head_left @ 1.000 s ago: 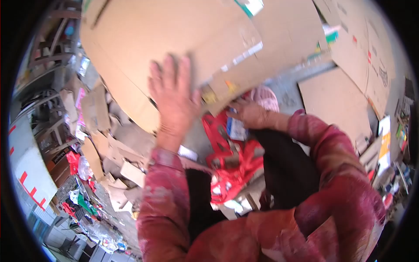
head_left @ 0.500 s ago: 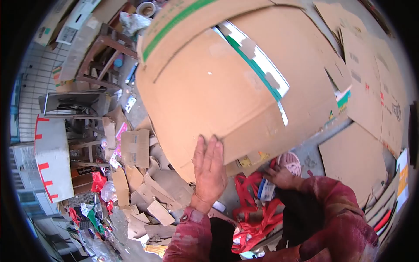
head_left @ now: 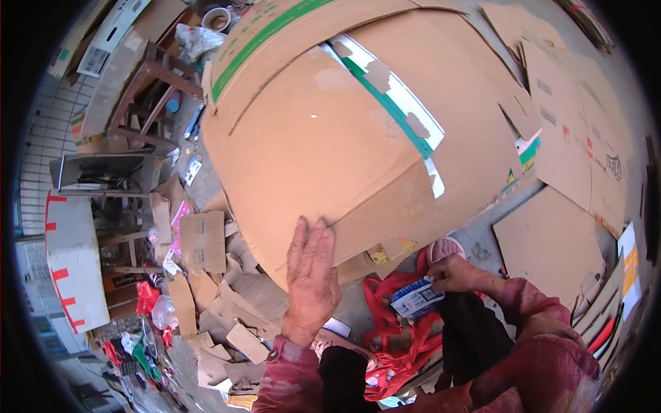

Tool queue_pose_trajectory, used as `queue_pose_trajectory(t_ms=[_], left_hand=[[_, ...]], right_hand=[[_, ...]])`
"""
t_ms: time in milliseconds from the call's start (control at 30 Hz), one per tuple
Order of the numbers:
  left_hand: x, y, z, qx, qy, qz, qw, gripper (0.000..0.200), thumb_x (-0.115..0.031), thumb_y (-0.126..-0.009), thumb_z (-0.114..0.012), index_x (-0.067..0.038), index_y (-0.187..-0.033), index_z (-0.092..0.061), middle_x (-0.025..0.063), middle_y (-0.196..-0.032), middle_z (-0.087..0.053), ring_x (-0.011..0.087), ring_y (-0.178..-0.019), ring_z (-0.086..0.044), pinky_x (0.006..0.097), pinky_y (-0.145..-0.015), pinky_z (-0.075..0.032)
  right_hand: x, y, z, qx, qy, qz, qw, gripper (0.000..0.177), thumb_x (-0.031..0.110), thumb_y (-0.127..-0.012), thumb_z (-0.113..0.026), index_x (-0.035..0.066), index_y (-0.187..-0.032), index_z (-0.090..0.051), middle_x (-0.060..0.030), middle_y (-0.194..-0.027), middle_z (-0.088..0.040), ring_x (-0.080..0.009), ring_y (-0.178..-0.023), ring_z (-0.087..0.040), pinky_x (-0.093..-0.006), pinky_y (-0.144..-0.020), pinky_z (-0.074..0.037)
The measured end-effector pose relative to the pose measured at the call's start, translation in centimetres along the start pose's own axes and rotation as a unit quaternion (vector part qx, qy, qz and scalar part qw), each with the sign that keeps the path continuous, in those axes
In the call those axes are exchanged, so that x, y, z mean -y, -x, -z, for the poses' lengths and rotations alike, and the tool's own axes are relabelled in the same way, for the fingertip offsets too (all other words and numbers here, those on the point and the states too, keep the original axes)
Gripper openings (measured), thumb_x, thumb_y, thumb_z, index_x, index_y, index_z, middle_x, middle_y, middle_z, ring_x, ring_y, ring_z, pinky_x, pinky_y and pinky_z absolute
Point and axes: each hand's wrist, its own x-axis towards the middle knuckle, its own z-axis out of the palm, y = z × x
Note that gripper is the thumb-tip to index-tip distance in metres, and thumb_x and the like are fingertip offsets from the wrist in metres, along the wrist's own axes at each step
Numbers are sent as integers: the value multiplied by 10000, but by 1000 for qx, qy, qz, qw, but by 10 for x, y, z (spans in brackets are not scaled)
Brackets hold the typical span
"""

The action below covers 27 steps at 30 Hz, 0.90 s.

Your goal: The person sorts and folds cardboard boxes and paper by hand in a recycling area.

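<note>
Large flattened cardboard sheets (head_left: 330, 158) lie stacked in front of me, with green and white stripes showing on them. On the near edge of the top sheet rests my left hand (head_left: 311, 275), open, fingers stretched out flat. My right hand (head_left: 456, 274) pinches the corner of a small blue-and-white printed carton (head_left: 417, 299). That carton is tilted above a red plastic bag (head_left: 377, 330), which lies crumpled between my legs with things in it that I cannot make out.
Torn cardboard scraps (head_left: 241, 310) litter the floor at left, near a wooden stool (head_left: 148, 103). More flattened cardboard (head_left: 551, 234) lies at right. A white board with red marks (head_left: 76, 261) stands at far left. A pink shoe (head_left: 445, 249) shows beyond my right hand.
My right hand has drawn the blue-and-white carton up and turned it, so more of its printed face shows. My left hand stays flat on the cardboard; the whole view has shifted slightly.
</note>
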Motion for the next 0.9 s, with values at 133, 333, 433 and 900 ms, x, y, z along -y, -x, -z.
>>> queue_pose_trajectory(t_ms=[133, 333, 433, 900], left_hand=[[0, -1, 6, 4, 14, 3, 1000, 510, 110, -704, -432, -30, -1194, -444, 162, -1190, -477, 364, -1174, -370, 385, -976, -299], [-2, -2, 12, -18, 20, 0, 1000, 462, 97, -728, -432, -25, -1173, -468, 169, -1174, -489, 365, -1162, -387, 387, -963, -313], [-4, -3, 13, -23, 28, -4, 999, 453, 92, -734, -436, -26, -1170, -471, 169, -1166, -496, 365, -1153, -399, 384, -958, -321], [13, -5, 28, 52, -4, -30, 998, 458, -104, -731, -576, -19, -1169, -470, 170, -1232, -432, 355, -1174, -363, 413, -978, -277]], right_hand=[[44, 47, 62, -139, -218, 3, 966, 202, 76, -654, -614, -7, -838, -608, -41, -636, -570, -100, -569, -535, -220, -516, -421], [82, 36, 152, -445, -338, 88, 825, 173, 119, -727, -553, -23, -816, -593, 2, -613, -526, -44, -496, -446, -156, -458, -335], [98, -33, 171, -437, -352, 97, 822, 202, 141, -745, -582, -30, -852, -575, 1, -623, -521, -50, -523, -471, -183, -454, -372], [137, -136, 173, -280, -306, -1, 910, 418, 359, -766, -580, -44, -874, -592, -72, -761, -591, -147, -644, -546, -268, -594, -438]])
